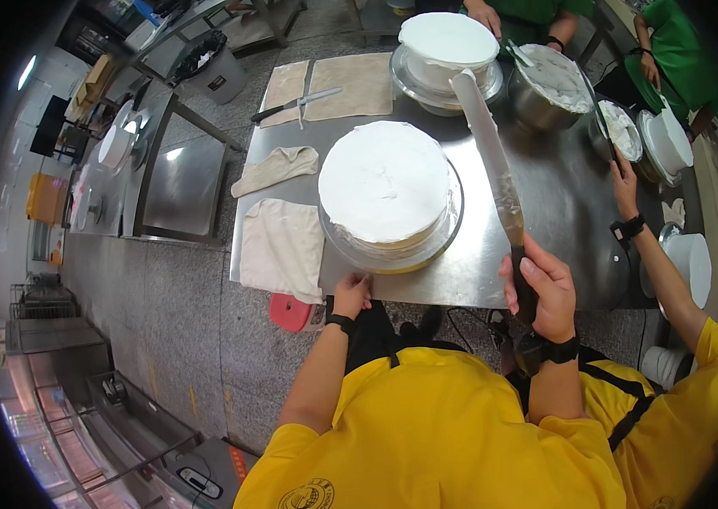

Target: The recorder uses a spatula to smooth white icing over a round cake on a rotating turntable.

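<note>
My right hand (pixel 548 286) grips the dark handle of a long icing spatula (pixel 489 140), whose blade points away from me and is smeared with white cream. Just left of the blade, a round cream-covered cake (pixel 384 181) sits on a cake turntable (pixel 454 213). Its top is mostly smooth, with a small rough patch near the middle. Bare, yellowish cake and rough cream show low on the near side. At the table's front edge, my left hand (pixel 354 294) rests below the turntable with curled fingers; what they touch is unclear.
Beige cloths (pixel 282 245) and a serrated knife (pixel 298 104) lie left on the steel table (pixel 562 254). Beyond stand another cake (pixel 448 44) and a metal bowl of cream (pixel 553 83). At right, a co-worker's hand (pixel 624 184) holds a spatula. A red stool (pixel 290 312) is below.
</note>
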`<state>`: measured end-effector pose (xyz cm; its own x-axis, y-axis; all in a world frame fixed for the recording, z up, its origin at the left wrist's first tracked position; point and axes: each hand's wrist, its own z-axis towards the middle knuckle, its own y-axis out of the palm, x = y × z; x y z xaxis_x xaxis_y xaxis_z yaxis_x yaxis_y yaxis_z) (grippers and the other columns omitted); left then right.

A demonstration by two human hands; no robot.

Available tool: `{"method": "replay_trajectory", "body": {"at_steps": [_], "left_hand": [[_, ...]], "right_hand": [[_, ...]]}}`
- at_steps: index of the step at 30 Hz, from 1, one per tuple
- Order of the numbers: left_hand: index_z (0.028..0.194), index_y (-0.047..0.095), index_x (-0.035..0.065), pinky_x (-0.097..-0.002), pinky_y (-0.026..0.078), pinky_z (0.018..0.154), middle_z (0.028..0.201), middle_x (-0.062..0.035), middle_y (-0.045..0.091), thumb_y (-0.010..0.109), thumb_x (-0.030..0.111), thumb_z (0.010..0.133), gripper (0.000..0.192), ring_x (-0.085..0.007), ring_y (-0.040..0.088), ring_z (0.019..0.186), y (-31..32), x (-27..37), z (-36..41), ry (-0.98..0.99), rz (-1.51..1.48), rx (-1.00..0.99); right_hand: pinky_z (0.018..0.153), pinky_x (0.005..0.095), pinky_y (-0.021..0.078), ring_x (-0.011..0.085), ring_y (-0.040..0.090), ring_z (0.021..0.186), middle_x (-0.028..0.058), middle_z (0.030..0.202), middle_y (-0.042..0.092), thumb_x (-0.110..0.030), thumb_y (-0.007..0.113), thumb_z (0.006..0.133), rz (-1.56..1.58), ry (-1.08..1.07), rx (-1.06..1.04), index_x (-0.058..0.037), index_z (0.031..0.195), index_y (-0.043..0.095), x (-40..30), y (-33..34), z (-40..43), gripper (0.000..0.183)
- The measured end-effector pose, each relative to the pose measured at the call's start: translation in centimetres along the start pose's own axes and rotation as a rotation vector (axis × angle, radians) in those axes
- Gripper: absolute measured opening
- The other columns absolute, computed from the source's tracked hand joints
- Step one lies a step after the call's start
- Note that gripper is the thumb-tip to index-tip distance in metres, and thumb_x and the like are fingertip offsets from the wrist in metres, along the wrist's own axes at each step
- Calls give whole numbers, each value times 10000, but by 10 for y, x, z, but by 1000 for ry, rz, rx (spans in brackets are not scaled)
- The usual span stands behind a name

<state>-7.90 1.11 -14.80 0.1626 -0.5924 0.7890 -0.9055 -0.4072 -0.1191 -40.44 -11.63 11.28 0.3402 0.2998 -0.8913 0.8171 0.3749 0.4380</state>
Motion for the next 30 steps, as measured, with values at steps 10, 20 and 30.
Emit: {"method": "replay_trajectory", "body": {"at_steps": [10,20,30], "left_hand": [[992,600,-6,-255,441,407,624,-55,591,577,275,1012,283,-152,561,431,-5,1,3,-21,-40,-63],[1036,583,-2,-277,468,394,602,-81,595,527,246,1032,254,-181,565,417,-8,-3,10,-62,-51,-49],[1020,577,14,-278,476,388,618,-87,600,490,273,1049,275,-184,558,414,-10,-3,15,-64,-21,-61]], "right_hand": [[538,255,539,184,667,659,168,1028,678,-101,451,1047,-57,84,143,9,1499,418,39,-21,5,466],[495,271,538,206,662,600,164,950,680,-113,431,1053,9,336,224,13,1503,404,88,-72,-35,468],[483,253,525,173,657,578,118,890,683,-100,439,1048,-7,468,120,-8,1501,421,96,-91,-58,462]]}}
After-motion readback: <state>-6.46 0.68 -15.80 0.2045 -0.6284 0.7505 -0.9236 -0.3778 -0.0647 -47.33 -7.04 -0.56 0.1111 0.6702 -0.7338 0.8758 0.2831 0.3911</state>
